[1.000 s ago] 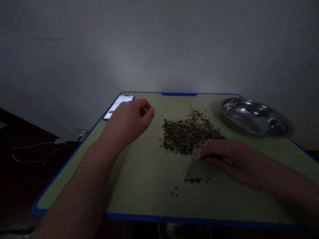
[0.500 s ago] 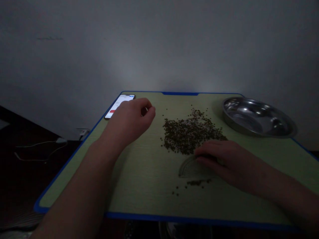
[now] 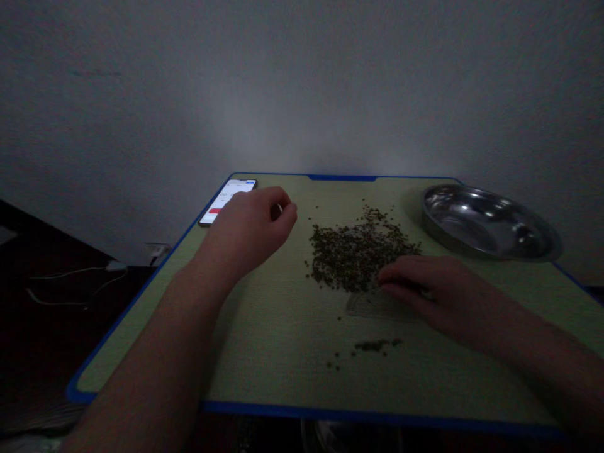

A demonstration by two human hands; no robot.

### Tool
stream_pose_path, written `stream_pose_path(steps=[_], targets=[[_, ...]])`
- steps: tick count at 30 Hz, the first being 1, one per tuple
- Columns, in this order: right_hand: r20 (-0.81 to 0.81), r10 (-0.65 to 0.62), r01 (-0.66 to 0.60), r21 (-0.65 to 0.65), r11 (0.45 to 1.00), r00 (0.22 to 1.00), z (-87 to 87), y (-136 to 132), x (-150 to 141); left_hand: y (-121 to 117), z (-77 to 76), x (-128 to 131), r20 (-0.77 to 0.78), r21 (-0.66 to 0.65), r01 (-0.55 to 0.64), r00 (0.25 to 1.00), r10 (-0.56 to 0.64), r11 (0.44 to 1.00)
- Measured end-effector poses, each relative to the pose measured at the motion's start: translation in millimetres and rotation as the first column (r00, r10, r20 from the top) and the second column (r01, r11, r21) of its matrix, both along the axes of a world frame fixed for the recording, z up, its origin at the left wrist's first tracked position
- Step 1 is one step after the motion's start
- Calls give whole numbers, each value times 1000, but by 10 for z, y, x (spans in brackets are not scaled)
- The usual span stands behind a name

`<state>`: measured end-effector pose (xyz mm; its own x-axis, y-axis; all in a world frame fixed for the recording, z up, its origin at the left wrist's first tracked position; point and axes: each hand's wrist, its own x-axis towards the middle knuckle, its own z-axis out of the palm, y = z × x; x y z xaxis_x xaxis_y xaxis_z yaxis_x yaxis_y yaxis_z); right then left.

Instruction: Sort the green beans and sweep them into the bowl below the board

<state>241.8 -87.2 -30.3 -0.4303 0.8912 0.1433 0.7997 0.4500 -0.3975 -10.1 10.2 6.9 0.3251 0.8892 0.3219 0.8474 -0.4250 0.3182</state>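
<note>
Blue-edged green table [image 3: 264, 340], silver bowl [image 3: 476, 234], dark grains [image 3: 352, 255]

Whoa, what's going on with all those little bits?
A person's right hand pinches a clear, half-round protractor at the near edge of a pile of small, round, brownish-green grains. The pile lies on a blue-edged pale green table; a smaller cluster lies nearer the camera. The loosely curled left hand partly hides a lit smartphone, and a shiny round metal bowl sits at the right.
</note>
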Motion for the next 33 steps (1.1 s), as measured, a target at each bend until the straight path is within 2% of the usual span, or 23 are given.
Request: stream_pose_path(steps=[6, 11, 15, 20, 27, 33], targets=[[12, -16, 15, 58, 998, 1000, -43, 34, 1, -7, 11, 7, -12, 0, 1, 1000, -1, 1000], [-50, 2, 3, 102, 995, 999, -8, 36, 56, -3, 12, 3, -27, 2, 9, 1000, -9, 1000], [-95, -54, 70, 173, 982, 994, 38, 45, 167, 6, -3, -10, -20, 8, 16, 1000, -16, 1000], [-94, -2, 10, 79, 997, 996, 47, 31, 193, 11, -6, -14, -29, 5, 10, 1000, -10, 1000], [-80, 11, -14, -36, 999, 997, 17, -3, 6, 4, 11, 3, -33, -5, 11, 999, -11, 1000], [-44, 37, -39, -43, 998, 998, 4, 67, -140, 7, 7, -8, -29, -3, 11, 1000, -11, 1000]])
